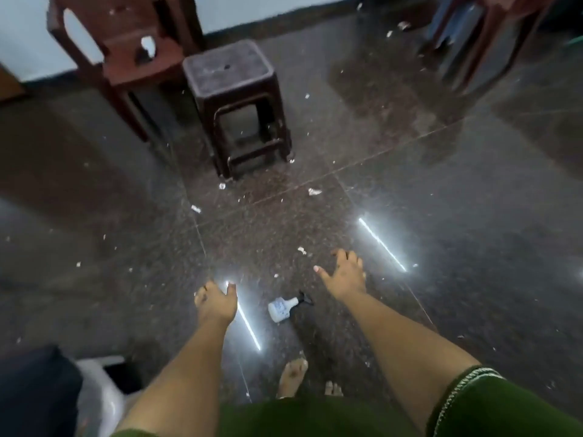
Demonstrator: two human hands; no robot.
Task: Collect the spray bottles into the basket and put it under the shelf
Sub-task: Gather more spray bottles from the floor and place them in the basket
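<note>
A white spray bottle (281,307) with a black trigger head lies on its side on the dark tiled floor, between my two outstretched arms. My left hand (216,302) hangs to the left of it, fingers apart, holding nothing. My right hand (345,274) is above and to the right of the bottle, fingers spread and empty. Neither hand touches the bottle. No basket or shelf can be clearly made out.
A dark brown plastic stool (239,105) stands ahead, with a reddish plastic chair (126,48) behind it on the left. More furniture (479,39) is at the top right. Paper scraps litter the floor. A white object (101,392) sits at the bottom left. My bare feet (293,376) are below.
</note>
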